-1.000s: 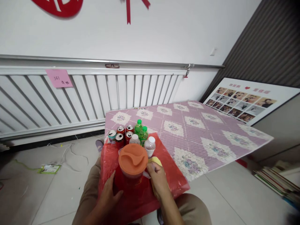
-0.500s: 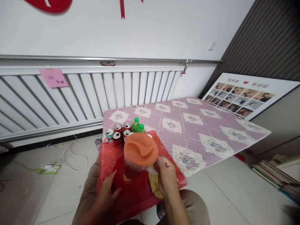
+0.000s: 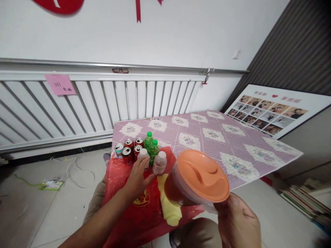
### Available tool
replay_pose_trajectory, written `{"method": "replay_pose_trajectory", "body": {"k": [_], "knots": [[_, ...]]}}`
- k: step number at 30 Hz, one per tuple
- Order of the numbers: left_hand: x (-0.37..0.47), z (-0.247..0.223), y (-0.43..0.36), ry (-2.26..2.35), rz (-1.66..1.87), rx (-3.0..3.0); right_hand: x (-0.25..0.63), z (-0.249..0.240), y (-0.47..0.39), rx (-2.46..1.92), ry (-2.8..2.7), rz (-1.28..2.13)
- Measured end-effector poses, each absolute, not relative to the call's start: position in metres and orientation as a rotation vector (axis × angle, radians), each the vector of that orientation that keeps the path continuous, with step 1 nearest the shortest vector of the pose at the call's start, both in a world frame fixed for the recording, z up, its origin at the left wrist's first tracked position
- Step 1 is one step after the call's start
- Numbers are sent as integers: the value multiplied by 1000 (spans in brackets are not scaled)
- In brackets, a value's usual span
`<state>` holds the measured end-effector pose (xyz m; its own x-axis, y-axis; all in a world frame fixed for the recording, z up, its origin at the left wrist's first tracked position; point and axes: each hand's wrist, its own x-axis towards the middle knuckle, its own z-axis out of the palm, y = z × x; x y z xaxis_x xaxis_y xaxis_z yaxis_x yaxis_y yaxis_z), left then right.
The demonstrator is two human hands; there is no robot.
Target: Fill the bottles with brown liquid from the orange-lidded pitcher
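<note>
My right hand (image 3: 239, 220) is closed round the handle of a clear pitcher (image 3: 178, 187), which has an orange lid (image 3: 203, 175) and dark reddish liquid inside. The pitcher is tilted a little and held over the right edge of the red plastic sheet (image 3: 121, 213). My left hand (image 3: 139, 174) reaches forward, thumb apart from the fingers, in front of a small white-capped bottle (image 3: 143, 154); whether it touches the bottle I cannot tell. Beside that stands another white-capped bottle (image 3: 159, 163). Between my hands lies a folded yellow cloth (image 3: 170, 210).
Several opened drink cans (image 3: 127, 155) stand at the left, next to green-capped bottles (image 3: 154, 148). A purple flowered cloth (image 3: 191, 139) covers the table. Behind it runs a white radiator (image 3: 134, 96). A photo board (image 3: 263, 110) leans at the right.
The pitcher has moved right in my right hand, uncovering the white-capped bottles and more of the yellow cloth. My left hand has gone forward and right, up to a bottle.
</note>
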<state>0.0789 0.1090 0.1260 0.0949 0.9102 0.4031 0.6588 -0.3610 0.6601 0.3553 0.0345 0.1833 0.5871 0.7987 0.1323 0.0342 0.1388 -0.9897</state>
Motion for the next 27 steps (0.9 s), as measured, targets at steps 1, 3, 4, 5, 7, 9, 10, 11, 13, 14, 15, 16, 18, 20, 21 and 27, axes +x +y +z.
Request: {"method": "replay_pose_trajectory", "body": {"k": [1, 3, 4, 5, 7, 9, 10, 11, 13, 14, 15, 16, 18, 20, 21, 27], "knots": [[91, 131, 121, 1520, 1119, 2078, 358, 184, 35, -1355, -771, 631], [113, 137, 142, 1486, 1099, 2088, 360, 186, 38, -1420, -708, 606], [122, 139, 150, 1469, 1090, 2103, 361, 187, 41, -1460, -696, 590], [130, 140, 157, 1464, 1087, 2113, 363, 187, 44, -1493, -688, 574], [138, 143, 165, 1480, 1099, 2128, 366, 184, 52, -1517, -673, 568], [136, 147, 167, 1521, 1143, 2153, 370, 178, 62, -1510, -663, 586], [130, 148, 168, 1553, 1174, 2169, 372, 175, 67, -1505, -655, 587], [123, 149, 168, 1598, 1205, 2181, 374, 172, 73, -1501, -650, 585], [104, 148, 170, 1713, 1256, 2164, 375, 168, 84, -1506, -652, 568], [93, 146, 172, 1755, 1268, 2149, 375, 167, 89, -1516, -659, 557], [84, 142, 174, 1776, 1270, 2142, 374, 167, 94, -1532, -672, 546], [76, 138, 177, 1774, 1255, 2143, 372, 167, 99, -1550, -691, 537], [65, 128, 182, 1741, 1192, 2146, 369, 168, 109, -1571, -718, 515], [62, 120, 186, 1697, 1128, 2142, 364, 167, 119, -1574, -739, 496], [62, 118, 187, 1682, 1109, 2136, 362, 166, 124, -1569, -753, 488], [56, 121, 184, 1654, 1159, 2121, 349, 156, 150, -1535, -853, 470]]}}
